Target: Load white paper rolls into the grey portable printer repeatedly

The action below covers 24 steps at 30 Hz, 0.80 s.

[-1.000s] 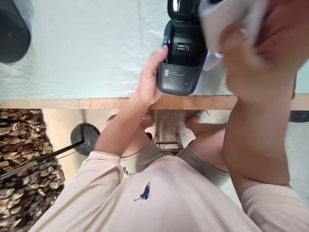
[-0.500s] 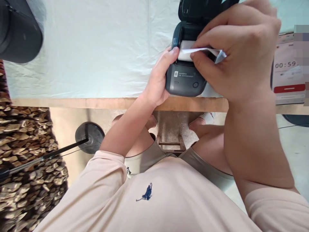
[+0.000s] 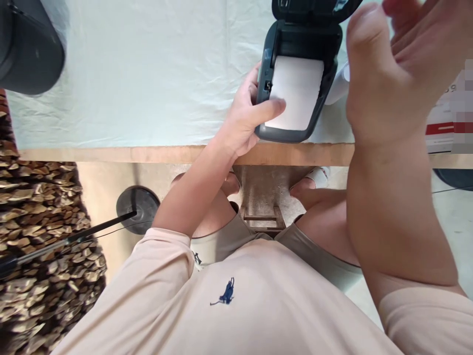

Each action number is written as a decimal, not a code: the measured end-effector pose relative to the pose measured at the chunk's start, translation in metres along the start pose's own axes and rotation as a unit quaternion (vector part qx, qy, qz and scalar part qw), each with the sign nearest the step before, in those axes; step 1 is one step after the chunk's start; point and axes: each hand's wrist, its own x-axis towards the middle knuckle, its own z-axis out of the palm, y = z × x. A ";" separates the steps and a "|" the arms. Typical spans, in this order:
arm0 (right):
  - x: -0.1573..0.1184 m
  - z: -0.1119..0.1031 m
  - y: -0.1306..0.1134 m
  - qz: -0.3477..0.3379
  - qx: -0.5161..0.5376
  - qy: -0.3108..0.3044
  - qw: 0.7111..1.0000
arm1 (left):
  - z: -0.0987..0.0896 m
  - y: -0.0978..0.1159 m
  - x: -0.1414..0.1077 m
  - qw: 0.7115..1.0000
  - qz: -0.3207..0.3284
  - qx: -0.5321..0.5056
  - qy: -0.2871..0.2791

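Observation:
A dark grey portable printer (image 3: pixel 301 135) is near the table's front edge, its lid (image 3: pixel 308 14) flipped open away from me. A strip of white paper (image 3: pixel 297 88) lies flat over the printer's front, coming out of the inner compartment. My left hand (image 3: pixel 246 116) grips the printer's left side, its thumb pressing on the paper. To the right, my right hand (image 3: pixel 395 74) is raised and holds nothing that I can see. Its thumb stands apart from the fingers, which run partly out of view. A white rolled item (image 3: pixel 338 88) shows just right of the printer.
A pale cloth (image 3: pixel 148 74) covers the wooden table (image 3: pixel 148 155). A dark rounded container (image 3: pixel 31 49) stands at far left. Partly behind my right arm lies a phone (image 3: pixel 439 138). Below are a black round stand base (image 3: pixel 138 209) and stacked firewood (image 3: pixel 44 222).
My right hand has let go of the paper end and moved right, off the printer. The paper now lies over the printer's front, with my left thumb moved onto it.

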 end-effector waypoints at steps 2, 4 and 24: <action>0.004 0.007 0.005 0.005 0.048 -0.046 0.998 | 0.001 0.001 -0.001 1.000 -0.005 0.017 -0.010; 0.006 0.010 0.004 0.036 0.138 -0.059 0.988 | 0.002 0.002 -0.002 1.000 -0.008 0.019 -0.019; -0.009 0.002 -0.035 -0.021 0.128 -0.127 0.983 | 0.006 0.009 -0.011 0.992 0.049 -0.114 -0.015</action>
